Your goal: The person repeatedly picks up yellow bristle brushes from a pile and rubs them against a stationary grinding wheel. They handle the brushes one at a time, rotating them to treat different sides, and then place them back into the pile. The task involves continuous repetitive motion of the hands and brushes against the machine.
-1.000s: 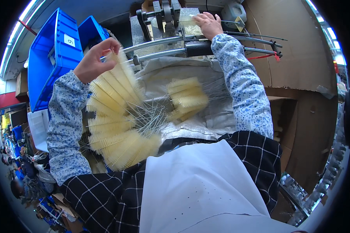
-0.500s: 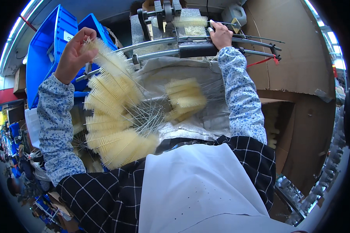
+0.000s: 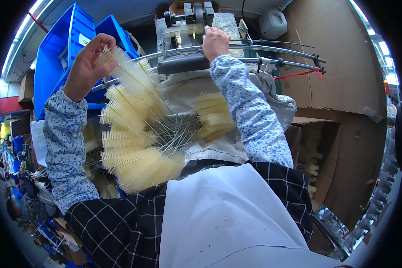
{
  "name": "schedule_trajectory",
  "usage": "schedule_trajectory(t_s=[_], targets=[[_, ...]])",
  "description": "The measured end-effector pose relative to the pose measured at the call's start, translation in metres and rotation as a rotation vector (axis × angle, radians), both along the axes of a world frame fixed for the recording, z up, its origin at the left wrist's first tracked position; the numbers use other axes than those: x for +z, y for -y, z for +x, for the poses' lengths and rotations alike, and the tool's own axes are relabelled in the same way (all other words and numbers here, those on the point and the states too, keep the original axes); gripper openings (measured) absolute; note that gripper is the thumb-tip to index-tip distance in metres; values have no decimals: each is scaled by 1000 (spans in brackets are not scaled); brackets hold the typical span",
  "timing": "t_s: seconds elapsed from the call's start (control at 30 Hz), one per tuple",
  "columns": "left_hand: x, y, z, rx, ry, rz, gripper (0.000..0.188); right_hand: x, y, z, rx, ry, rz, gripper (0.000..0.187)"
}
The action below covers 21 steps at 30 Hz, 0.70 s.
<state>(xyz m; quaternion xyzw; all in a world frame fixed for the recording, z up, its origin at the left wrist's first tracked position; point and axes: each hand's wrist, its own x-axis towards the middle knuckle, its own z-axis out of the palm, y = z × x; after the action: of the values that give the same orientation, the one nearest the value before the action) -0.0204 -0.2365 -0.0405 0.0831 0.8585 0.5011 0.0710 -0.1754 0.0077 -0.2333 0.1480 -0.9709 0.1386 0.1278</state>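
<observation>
The left hand (image 3: 90, 64) is raised, thumb and fingers pinching the tip of a pale yellow bristle brush (image 3: 136, 78). That brush slants down from the grip toward the middle of the lap, its bristles lying against the upper end of a fanned pile of brushes (image 3: 128, 134) just below. Their thin wire stems (image 3: 174, 136) point inward and cross in a tangle. From where I stand, the right hand (image 3: 215, 43) is farther up, bent over the right end of a clear cover (image 3: 185, 35) on the machine (image 3: 192, 15); I can't tell whether its fingers close on anything there.

Just in front of that cover sits a dark padded bar (image 3: 183, 65), along metal rails (image 3: 290, 51) that run across in front of the person. A red ribbon (image 3: 301, 75) is tied near the right end of the rails. Beneath the right forearm, partly hidden by the sleeve (image 3: 250, 111), a second bunch of brushes (image 3: 211, 114) lies on a pale sheet (image 3: 219, 149).

Beyond the left hand stands a tilted blue bin (image 3: 60, 58) with another blue bin (image 3: 116, 38) beside it. A whitish jug (image 3: 272, 23) stands behind the rails, near a big cardboard panel (image 3: 339, 58) on the right.
</observation>
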Motion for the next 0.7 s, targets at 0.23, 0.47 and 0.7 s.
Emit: schedule_trajectory(t_s=[0.23, 0.47, 0.7], targets=[[-4, -8, -3, -50, -55, -17, 26, 7, -10, 2, 20, 29, -3, 20], [-12, 7, 6, 0, -92, -37, 26, -1, -78, -23, -15, -82, 17, 24], [-9, 12, 7, 8, -87, -61, 26, 1, -153, -61, -45, 201, 0, 34]])
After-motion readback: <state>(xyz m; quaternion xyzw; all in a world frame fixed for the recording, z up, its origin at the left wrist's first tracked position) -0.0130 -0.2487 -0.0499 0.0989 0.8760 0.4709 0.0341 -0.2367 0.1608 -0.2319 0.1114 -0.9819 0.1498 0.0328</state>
